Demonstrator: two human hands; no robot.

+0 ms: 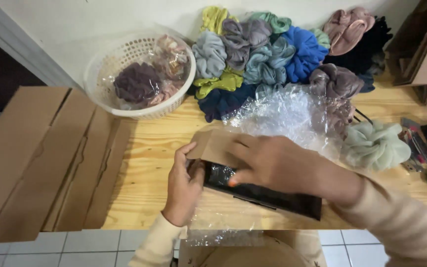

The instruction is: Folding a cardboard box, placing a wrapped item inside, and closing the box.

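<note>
flat cardboard sheets (40, 153) at 9 o'clock | white perforated basket (106, 66) at 10 | left hand (184, 185) curled on glossy black box (263, 193) edge | right hand (277, 163) fingers pinching its brown flap (213, 146) | crinkly plastic wrap (287, 113), soft scrunchie heap (273, 54) at 12 | pine table (144, 163), tiled floor (100, 247)

The right hand (277, 165) covers most of the cardboard flap (213, 146) and the top of the dark packet (268, 195) — what the packet holds cannot be told. The left hand (184, 188) hides its left end. Boxes (421, 49) at right and pens (423, 153) are cut by the edge — the basket's (109, 64) contents blur behind film.
</note>
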